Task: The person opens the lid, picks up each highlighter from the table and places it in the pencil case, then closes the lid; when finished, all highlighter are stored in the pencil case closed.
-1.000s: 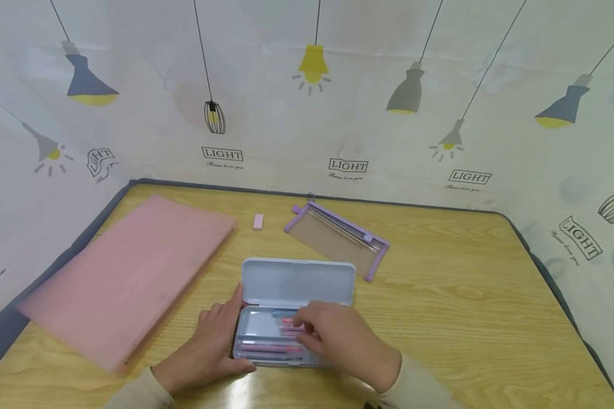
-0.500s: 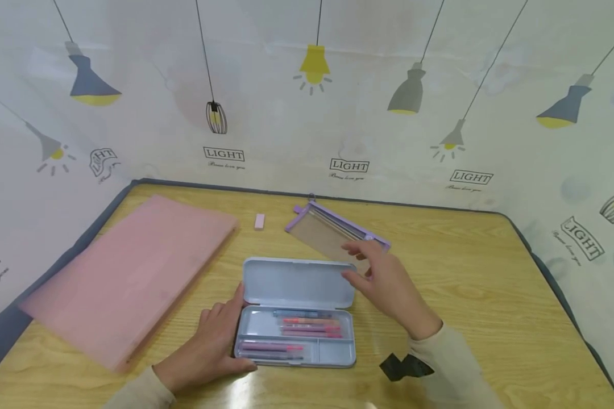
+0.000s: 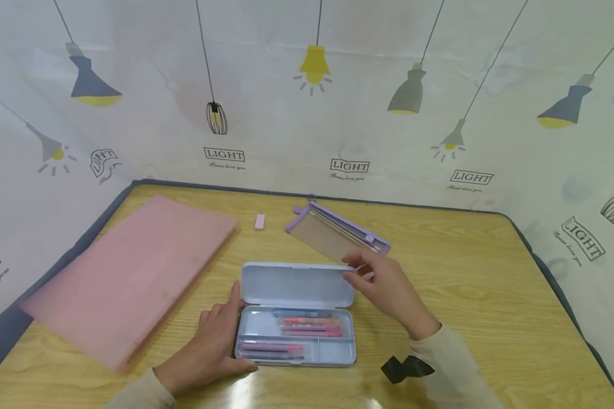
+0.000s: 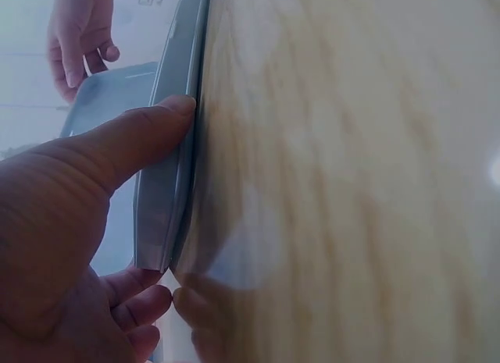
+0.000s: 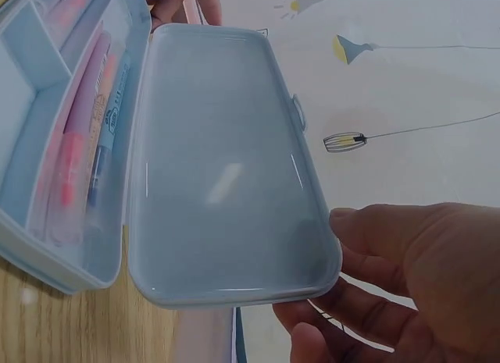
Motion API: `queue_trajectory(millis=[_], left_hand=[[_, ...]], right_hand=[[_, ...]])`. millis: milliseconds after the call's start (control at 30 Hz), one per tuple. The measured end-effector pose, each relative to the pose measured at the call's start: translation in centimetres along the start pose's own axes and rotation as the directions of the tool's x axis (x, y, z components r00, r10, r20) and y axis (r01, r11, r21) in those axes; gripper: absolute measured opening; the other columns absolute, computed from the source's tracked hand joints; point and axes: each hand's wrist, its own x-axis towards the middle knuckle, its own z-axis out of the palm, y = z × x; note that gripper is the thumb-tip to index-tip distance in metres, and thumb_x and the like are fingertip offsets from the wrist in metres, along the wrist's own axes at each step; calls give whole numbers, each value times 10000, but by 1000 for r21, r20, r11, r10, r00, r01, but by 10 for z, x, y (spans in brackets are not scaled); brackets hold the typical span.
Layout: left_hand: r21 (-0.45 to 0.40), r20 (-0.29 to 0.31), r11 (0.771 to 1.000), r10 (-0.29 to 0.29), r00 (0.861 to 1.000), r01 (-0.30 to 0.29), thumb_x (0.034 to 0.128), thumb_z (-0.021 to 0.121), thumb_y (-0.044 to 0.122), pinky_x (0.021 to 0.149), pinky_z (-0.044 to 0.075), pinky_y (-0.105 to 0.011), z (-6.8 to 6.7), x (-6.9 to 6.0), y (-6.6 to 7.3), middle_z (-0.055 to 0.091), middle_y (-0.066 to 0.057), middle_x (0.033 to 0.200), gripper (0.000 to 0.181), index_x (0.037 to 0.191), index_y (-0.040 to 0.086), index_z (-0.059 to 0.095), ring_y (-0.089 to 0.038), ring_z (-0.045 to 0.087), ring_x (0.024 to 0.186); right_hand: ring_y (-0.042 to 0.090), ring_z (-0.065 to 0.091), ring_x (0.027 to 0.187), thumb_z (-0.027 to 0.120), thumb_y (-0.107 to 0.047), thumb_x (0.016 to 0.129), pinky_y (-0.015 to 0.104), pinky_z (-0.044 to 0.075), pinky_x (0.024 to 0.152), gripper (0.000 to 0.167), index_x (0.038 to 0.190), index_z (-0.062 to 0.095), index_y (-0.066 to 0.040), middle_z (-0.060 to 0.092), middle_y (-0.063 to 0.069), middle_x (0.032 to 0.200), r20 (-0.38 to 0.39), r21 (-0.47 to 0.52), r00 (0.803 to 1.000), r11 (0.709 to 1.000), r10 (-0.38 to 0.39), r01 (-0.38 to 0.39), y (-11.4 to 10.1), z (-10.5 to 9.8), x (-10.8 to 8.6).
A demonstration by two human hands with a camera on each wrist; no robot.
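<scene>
A light blue pencil case [image 3: 336, 352] lies open on the table with its lid [image 3: 297, 284] raised at the back. Several pens [image 3: 312, 328] lie in its rear compartment, and more pens [image 3: 271, 347] fill the front left one. My left hand [image 3: 210, 341] grips the case's left end, thumb along the front wall [image 4: 160, 183] and fingers round the corner. At the lid's right upper corner, my right hand [image 3: 389, 289] pinches the edge; the right wrist view shows the thumb on the inner side of the lid [image 5: 226, 168] and fingers behind it.
Behind the case lies a mesh zip pouch [image 3: 319, 232] with purple edging and thin sticks inside. A small pink eraser [image 3: 260, 221] sits to its left. A large pink folder [image 3: 138, 278] covers the table's left side. A printed sheet [image 3: 271, 102] hangs behind the table.
My right hand has left the pens and moved up and right to the lid's corner, which it now pinches. The lid has tilted slightly. My left hand stays on the case.
</scene>
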Motion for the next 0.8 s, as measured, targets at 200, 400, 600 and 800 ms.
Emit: queue_trajectory(millis=[200,400,600,800], left_hand=[[-66,-24,998,-23,999,21,591,880,513,962,281,-497,-1,1,2,475,-197,1434,1433,1557,-19,-34,-365,442,1217],[-297,-184,955,-71,980,13,917,672,326,996,364,-599,-22,23,5,446,-178,1471,761,1535,79,302,-372,443,1322],[-343,-272,939,-72,960,-27,998,563,193,829,501,-298,-35,39,4,695,11,1174,265,1235,143,671,-120,631,1023],[-359,-225,929,10,974,-92,986,581,174,760,521,-280,-35,30,5,717,93,1090,223,1145,244,721,-32,638,919]], right_hand=[[86,609,832,678,-167,921,241,500,687,151,1055,722,-111,688,-20,986,-17,-31,998,998,-57,57,-6,0,-9],[60,604,824,678,-174,923,225,472,651,107,1018,723,-155,670,-58,957,-11,-57,999,997,-52,51,-8,-1,-17],[37,601,818,680,-189,922,218,468,632,89,1006,710,-179,677,-85,938,12,-48,997,996,-78,78,-9,0,-26],[32,611,874,675,-246,926,214,482,646,112,1033,700,-224,679,-102,984,107,-12,989,994,-105,107,-10,-5,-40]])
